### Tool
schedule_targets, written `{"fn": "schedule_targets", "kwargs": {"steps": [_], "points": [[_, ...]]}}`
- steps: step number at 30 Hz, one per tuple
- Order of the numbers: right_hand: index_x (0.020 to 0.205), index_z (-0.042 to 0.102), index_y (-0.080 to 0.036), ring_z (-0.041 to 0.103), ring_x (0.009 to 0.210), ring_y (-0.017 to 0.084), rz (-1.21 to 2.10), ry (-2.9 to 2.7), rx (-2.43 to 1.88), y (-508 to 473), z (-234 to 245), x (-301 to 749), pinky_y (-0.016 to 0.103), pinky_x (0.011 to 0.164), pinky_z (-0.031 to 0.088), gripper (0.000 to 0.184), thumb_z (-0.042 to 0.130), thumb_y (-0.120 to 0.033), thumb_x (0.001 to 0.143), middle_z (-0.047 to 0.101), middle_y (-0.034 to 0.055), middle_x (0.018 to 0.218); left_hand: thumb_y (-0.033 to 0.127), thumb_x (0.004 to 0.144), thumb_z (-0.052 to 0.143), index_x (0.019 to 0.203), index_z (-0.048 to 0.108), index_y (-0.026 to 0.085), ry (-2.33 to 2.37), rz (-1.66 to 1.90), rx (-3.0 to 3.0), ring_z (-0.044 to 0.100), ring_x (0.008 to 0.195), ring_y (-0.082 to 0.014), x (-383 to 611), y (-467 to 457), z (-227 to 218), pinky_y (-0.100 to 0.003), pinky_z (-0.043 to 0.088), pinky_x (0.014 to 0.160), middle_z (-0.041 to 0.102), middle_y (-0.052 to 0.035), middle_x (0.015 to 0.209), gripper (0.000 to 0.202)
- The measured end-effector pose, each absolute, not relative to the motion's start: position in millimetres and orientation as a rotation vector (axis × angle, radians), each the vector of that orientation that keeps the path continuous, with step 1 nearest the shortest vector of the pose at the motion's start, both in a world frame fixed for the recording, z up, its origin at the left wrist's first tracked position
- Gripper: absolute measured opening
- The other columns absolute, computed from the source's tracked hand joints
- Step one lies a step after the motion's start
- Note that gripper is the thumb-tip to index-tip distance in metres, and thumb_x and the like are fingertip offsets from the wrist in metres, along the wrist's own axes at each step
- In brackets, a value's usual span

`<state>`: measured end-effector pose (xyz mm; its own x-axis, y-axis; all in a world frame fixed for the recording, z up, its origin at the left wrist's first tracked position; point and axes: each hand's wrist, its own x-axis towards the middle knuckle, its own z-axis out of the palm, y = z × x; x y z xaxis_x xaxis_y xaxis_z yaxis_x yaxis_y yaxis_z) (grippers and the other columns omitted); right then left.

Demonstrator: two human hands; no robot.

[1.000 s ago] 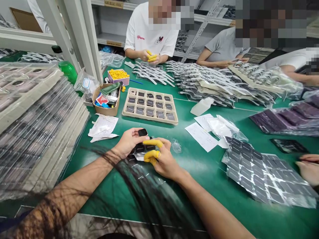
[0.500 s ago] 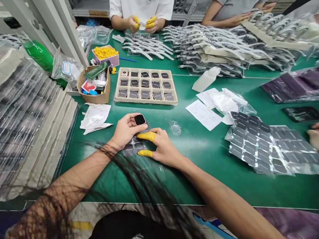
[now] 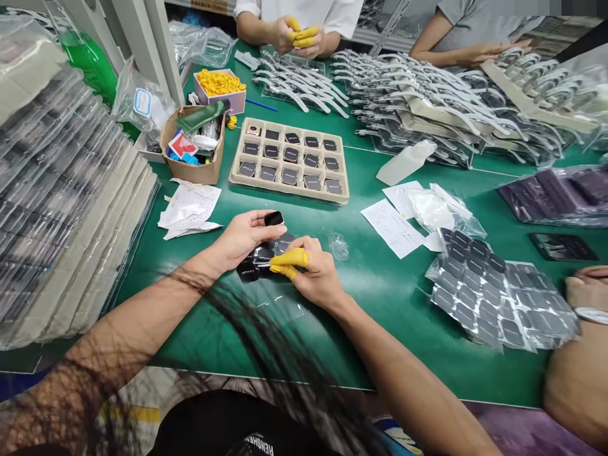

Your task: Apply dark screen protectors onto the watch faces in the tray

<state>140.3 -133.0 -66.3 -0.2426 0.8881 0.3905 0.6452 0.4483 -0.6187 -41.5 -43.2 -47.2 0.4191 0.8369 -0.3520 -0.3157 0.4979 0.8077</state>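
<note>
My left hand [image 3: 240, 239] is closed on a square watch case [image 3: 273, 218], its black screen facing up between thumb and fingers. Under and beside that hand lies a clear sheet of dark, rounded-square screen films [image 3: 247, 271]. Yellow finger cots cover the thumb and forefinger of my right hand [image 3: 317, 271], which are pinched together at the edge of one film on the sheet. Behind both hands, a beige compartment tray [image 3: 289, 191] carries several watch cases, most with dark films on top; a pinkish one sits at its back left corner.
Torn paper [image 3: 190, 206] and a carton of odds and ends [image 3: 192, 171] stand left, before a tall stack of trays [image 3: 90, 209]. Right are a white bottle [image 3: 406, 161], paper slips [image 3: 394, 228] and more film sheets [image 3: 489, 291]. Co-workers' hands show across the table and at right.
My right thumb and forefinger, spread before, have come together on a film at the sheet. The view has shifted. A neighbour's forearm now reaches in at right.
</note>
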Motion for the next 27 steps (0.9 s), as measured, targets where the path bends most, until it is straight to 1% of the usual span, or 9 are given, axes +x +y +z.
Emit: {"fn": "schedule_targets", "kwargs": {"steps": [2, 4, 7, 9, 12, 14, 20, 23, 27], "points": [[0.083, 0.085, -0.042, 0.068, 0.11, 0.033, 0.524, -1.935, -1.214, -137, -59, 150, 0.058, 0.098, 0.055, 0.018, 0.074, -0.044, 0.097, 0.08, 0.0049, 0.103, 0.007, 0.063, 0.099, 0.106, 0.075, 0.013, 0.851, 0.831, 0.784, 0.075, 0.091, -0.0183, -41, -46, -50, -0.042, 0.059, 0.102, 0.08, -0.006, 0.098, 0.049], [0.076, 0.082, -0.039, 0.069, 0.099, 0.033, 0.734, -1.705, -1.194, -139, -51, 160, 0.058, 0.088, 0.058, 0.026, 0.075, -0.057, 0.093, 0.077, 0.0075, 0.103, 0.008, 0.064, 0.098, 0.112, 0.076, 0.012, 0.863, 0.829, 0.925, 0.075, 0.092, -0.0195, -41, -50, -53, -0.04, 0.06, 0.098, 0.081, -0.0076, 0.101, 0.054], [0.08, 0.082, -0.034, 0.058, 0.066, 0.02, 1.03, -1.178, -1.274, -136, -45, 164, 0.044, 0.064, 0.054, 0.03, 0.088, -0.063, 0.078, 0.072, 0.0038, 0.083, 0.013, 0.064, 0.099, 0.12, 0.079, 0.012, 0.899, 0.774, 1.255, 0.074, 0.085, -0.0202, -40, -58, -56, -0.036, 0.059, 0.089, 0.081, -0.0069, 0.096, 0.059], [0.085, 0.083, -0.029, 0.053, 0.062, 0.015, 1.104, -0.921, -1.376, -130, -46, 158, 0.036, 0.059, 0.049, 0.039, 0.099, -0.058, 0.063, 0.073, 0.001, 0.08, 0.015, 0.064, 0.1, 0.121, 0.082, 0.014, 0.918, 0.763, 1.434, 0.072, 0.08, -0.0194, -41, -61, -58, -0.034, 0.058, 0.085, 0.081, -0.0062, 0.096, 0.059], [0.079, 0.08, -0.023, 0.062, 0.07, 0.014, 1.166, -0.737, -1.421, -124, -50, 147, 0.03, 0.063, 0.053, 0.047, 0.106, -0.048, 0.048, 0.076, 0.0002, 0.081, 0.017, 0.067, 0.098, 0.121, 0.084, 0.016, 0.902, 0.774, 1.524, 0.073, 0.081, -0.0196, -41, -64, -59, -0.033, 0.059, 0.085, 0.082, -0.0063, 0.1, 0.055], [0.076, 0.078, -0.022, 0.067, 0.074, 0.014, 1.215, -0.673, -1.407, -122, -50, 141, 0.029, 0.068, 0.058, 0.049, 0.108, -0.043, 0.043, 0.076, -0.0009, 0.079, 0.02, 0.068, 0.098, 0.119, 0.085, 0.019, 0.88, 0.778, 1.523, 0.074, 0.083, -0.0208, -40, -64, -60, -0.035, 0.06, 0.087, 0.083, -0.0061, 0.1, 0.052], [0.078, 0.077, -0.019, 0.069, 0.069, 0.014, 1.274, -0.554, -1.428, -123, -48, 137, 0.028, 0.063, 0.061, 0.058, 0.109, -0.045, 0.038, 0.076, -0.0009, 0.078, 0.016, 0.064, 0.099, 0.108, 0.087, 0.024, 0.874, 0.815, 1.508, 0.075, 0.081, -0.0217, -38, -66, -60, -0.037, 0.061, 0.089, 0.081, -0.0052, 0.098, 0.045], [0.076, 0.078, -0.02, 0.071, 0.073, 0.014, 1.251, -0.524, -1.423, -123, -48, 134, 0.029, 0.066, 0.063, 0.057, 0.109, -0.045, 0.035, 0.076, -0.0017, 0.077, 0.013, 0.064, 0.098, 0.11, 0.087, 0.021, 0.886, 0.8, 1.544, 0.076, 0.082, -0.0217, -38, -66, -59, -0.036, 0.062, 0.089, 0.081, -0.0062, 0.1, 0.048], [0.073, 0.079, -0.022, 0.072, 0.077, 0.016, 1.239, -0.519, -1.423, -123, -48, 132, 0.03, 0.071, 0.065, 0.053, 0.11, -0.04, 0.034, 0.077, -0.002, 0.077, 0.016, 0.069, 0.094, 0.119, 0.083, 0.019, 0.905, 0.752, 1.681, 0.078, 0.086, -0.0197, -40, -66, -59, -0.035, 0.065, 0.093, 0.081, -0.0049, 0.108, 0.051]]}}
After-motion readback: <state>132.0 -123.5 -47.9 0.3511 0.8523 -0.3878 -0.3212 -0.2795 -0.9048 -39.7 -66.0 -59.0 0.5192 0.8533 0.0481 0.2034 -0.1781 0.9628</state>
